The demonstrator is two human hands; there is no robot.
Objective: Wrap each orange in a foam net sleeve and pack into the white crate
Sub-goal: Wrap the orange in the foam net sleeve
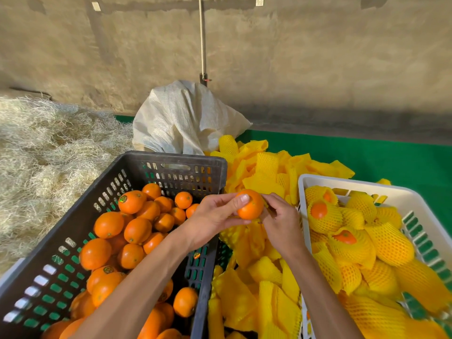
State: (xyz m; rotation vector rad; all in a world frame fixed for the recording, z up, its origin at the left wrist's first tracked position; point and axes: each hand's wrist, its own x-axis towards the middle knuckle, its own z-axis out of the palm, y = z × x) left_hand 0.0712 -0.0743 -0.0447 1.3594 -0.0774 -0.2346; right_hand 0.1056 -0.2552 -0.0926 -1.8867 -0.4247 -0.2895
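**Orange held bare, sleeve yet to go on**

Orange [250, 207] pinched in left hand [215, 220] between black crate [208, 285] of loose fruit and white crate [302, 192] of sleeved ones. Right hand [281, 221] curled beside it, grip hidden, perhaps on a sleeve. Likely next: open a foam net sleeve [265, 165] from the yellow pile beyond, slide fruit in.

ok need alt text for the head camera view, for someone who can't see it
A person's left hand holds a bare orange above a pile of yellow foam net sleeves, the right hand touching it. A black crate of loose oranges sits left; a white crate of sleeved oranges sits right.
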